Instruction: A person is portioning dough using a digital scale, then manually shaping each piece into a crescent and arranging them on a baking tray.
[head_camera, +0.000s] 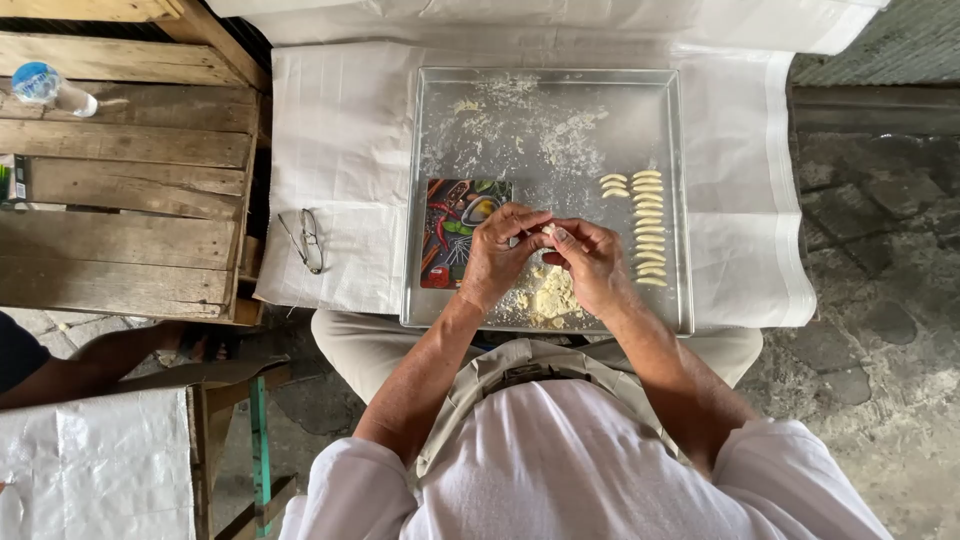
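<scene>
While pinching dough piece (547, 231), left hand (497, 256), right hand (592, 266); tray (440, 120), spectacles (303, 239), bottle (50, 88) beside.

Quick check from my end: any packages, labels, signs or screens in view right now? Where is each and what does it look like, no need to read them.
Printed card or packet: lies flat in the metal tray, left of the left hand; rectangular, dark, with red chillies and green vegetables pictured.
Plastic bottle: lies on the wooden crate, far left; clear, blue label.
Small package: left frame edge, green and dark, mostly cut off.
No signs or screens.
</scene>
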